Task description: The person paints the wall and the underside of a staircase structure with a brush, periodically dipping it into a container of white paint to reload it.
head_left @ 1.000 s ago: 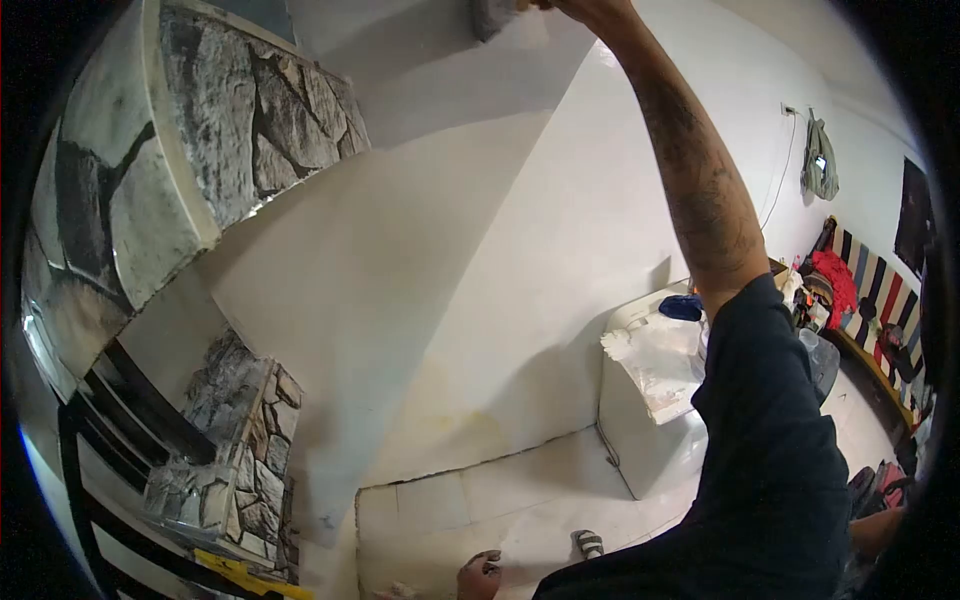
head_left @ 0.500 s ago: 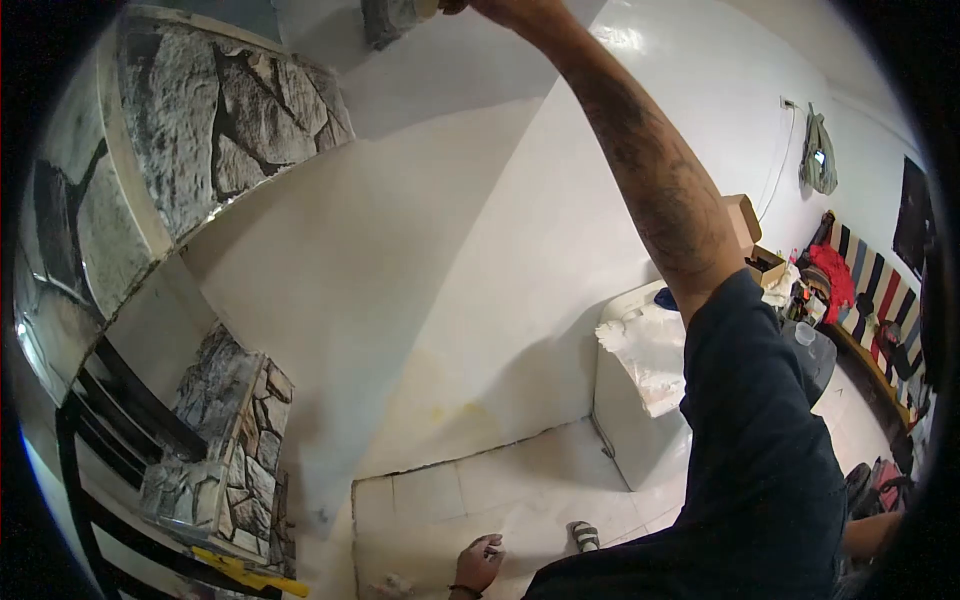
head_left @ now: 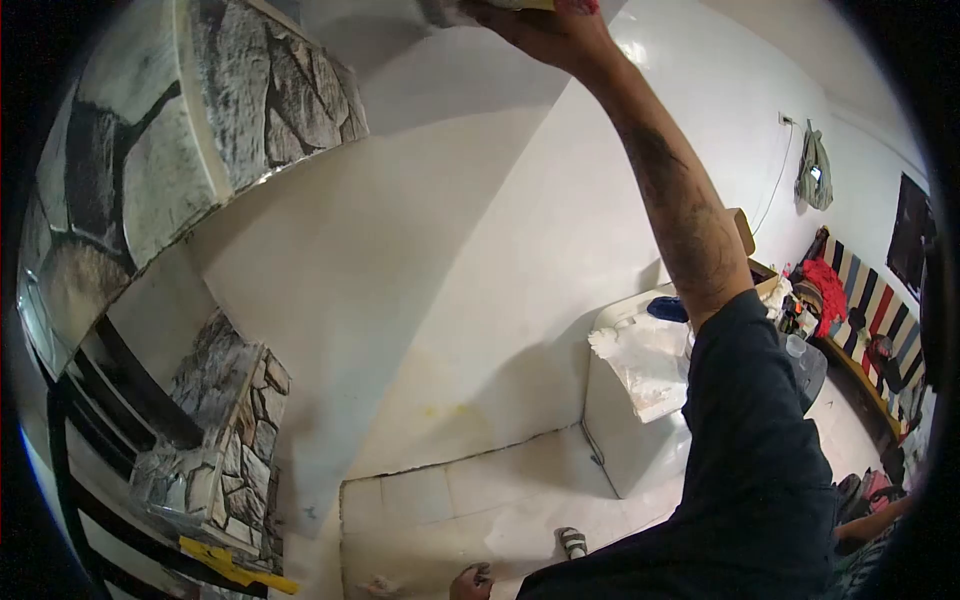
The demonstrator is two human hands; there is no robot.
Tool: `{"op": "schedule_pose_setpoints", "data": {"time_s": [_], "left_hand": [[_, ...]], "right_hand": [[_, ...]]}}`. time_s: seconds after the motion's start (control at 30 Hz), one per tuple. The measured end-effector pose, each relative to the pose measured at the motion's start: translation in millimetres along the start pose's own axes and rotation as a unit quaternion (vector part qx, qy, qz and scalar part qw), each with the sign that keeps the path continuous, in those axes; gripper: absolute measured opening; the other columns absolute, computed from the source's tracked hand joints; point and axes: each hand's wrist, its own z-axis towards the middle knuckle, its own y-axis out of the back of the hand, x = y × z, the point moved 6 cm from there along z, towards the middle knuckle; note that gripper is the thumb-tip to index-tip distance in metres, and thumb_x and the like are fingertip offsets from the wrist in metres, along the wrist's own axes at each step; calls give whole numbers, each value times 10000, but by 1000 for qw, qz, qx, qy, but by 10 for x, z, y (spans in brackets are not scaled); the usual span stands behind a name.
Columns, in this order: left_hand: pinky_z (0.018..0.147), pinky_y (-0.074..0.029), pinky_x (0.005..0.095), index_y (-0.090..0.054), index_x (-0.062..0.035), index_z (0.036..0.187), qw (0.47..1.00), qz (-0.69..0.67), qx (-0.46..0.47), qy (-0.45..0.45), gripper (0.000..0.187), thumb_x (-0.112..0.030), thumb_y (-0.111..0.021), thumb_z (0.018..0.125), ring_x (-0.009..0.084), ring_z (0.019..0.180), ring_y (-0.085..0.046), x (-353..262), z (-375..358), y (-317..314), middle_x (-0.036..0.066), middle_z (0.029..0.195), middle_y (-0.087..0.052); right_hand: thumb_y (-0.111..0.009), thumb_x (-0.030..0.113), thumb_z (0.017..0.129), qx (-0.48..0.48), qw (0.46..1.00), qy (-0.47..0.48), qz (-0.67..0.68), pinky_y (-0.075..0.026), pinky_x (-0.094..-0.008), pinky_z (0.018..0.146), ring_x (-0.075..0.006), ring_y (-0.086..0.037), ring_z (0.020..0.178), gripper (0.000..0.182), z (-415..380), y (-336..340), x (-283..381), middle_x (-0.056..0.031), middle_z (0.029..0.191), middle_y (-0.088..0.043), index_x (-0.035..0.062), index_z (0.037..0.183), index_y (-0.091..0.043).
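Observation:
My right hand (head_left: pixel 560 32) is raised at the top edge against the wall, its fingers closed round a paintbrush (head_left: pixel 440 12). The brush's broad grey head points left; yellow and red parts of it show beside the hand, and the rest is cut off by the frame. Darker grey covers the upper wall (head_left: pixel 400 75) near the brush, above paler wall. Low at the bottom edge hangs my left hand (head_left: pixel 470 582), partly cut off. Its fingers are curled, and what they hold, if anything, does not show.
Stone-patterned panels (head_left: pixel 235 95) jut out at upper left. Below them stand a stone-faced block (head_left: pixel 245 450), black rails (head_left: pixel 130 400) and a yellow tool (head_left: pixel 235 567). A white cabinet (head_left: pixel 635 435) adjoins the wall. Rightward are a striped bench (head_left: pixel 870 300) and another person's arm (head_left: pixel 870 525).
My right hand has shifted right and slightly down with the paintbrush, so more of the hand shows. The left hand sits lower in view. The camera has turned a little, moving the stone panels rightward.

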Motion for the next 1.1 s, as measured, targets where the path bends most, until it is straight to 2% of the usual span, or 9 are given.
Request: {"op": "schedule_pose_setpoints", "data": {"time_s": [0.07,0.27,0.4,0.5,0.57,0.63,0.73,0.97,1.1], "left_hand": [[832,-551,382,-672,-28,1062,999,-41,0,13,319,-164,-694,774,284,916,-688,-56,-28,10,143,982,-705],[819,-556,375,-676,-26,1050,998,-61,-17,-9,289,-158,-678,793,283,898,-694,-214,-3,1,145,984,-704],[821,-553,371,-676,-26,1048,996,-41,-21,-72,283,-163,-675,801,276,901,-694,-268,114,-114,151,991,-701],[828,-551,367,-672,-32,1061,997,-52,25,-48,284,-159,-669,807,271,908,-692,-521,167,-98,146,1011,-698],[816,-552,356,-665,-54,1079,996,-65,40,-46,287,-140,-664,805,251,887,-690,-728,171,-98,121,1024,-693],[789,-555,338,-654,-92,1103,994,-59,20,-90,308,-108,-660,795,214,846,-685,-796,213,-62,76,1036,-684],[788,-554,339,-654,-113,1117,995,-48,31,-77,322,-115,-669,796,213,847,-687,-783,295,-111,73,1021,-686],[814,-554,322,-659,-44,1109,996,-77,38,-17,302,-116,-675,816,211,902,-694,-699,161,-91,106,1011,-706],[834,-547,323,-654,-23,1126,994,-102,43,20,327,-128,-674,816,211,916,-697,-161,49,-198,118,1023,-708]], "right_hand": [[-770,98,781,-23,997,46,61,-556,-352,690,-242,-654,810,171,-29,-88,98,-107,907,-702,11,910,-701],[-791,134,768,25,988,-132,72,-542,-383,762,-270,-638,867,192,-167,-148,-230,-104,892,-693,35,909,-708],[-799,186,766,44,999,0,-10,-535,-407,706,-266,-627,790,233,-97,-269,-90,-95,875,-678,26,883,-677],[-785,151,785,88,979,-184,22,-534,-397,710,-233,-630,792,188,-103,-277,-381,-97,871,-685,27,874,-675],[-741,66,835,52,989,-85,112,-519,-312,597,-156,-621,703,105,-23,-174,-278,-76,794,-672,7,892,-675],[-729,69,855,90,964,-196,154,-502,-271,543,-127,-602,640,132,55,21,-246,-66,779,-660,-21,929,-667],[-716,65,868,15,932,-122,342,-494,-258,531,-115,-598,637,135,201,4,-110,-67,776,-654,-31,943,-657],[-724,84,865,12,887,-333,320,-517,-283,499,-151,-633,624,150,-247,-193,-733,-105,795,-673,-21,952,-663],[-704,54,865,0,928,-344,146,-502,-276,454,-137,-621,576,126,-193,299,-702,-73,680,-649,-3,768,-647]]}}
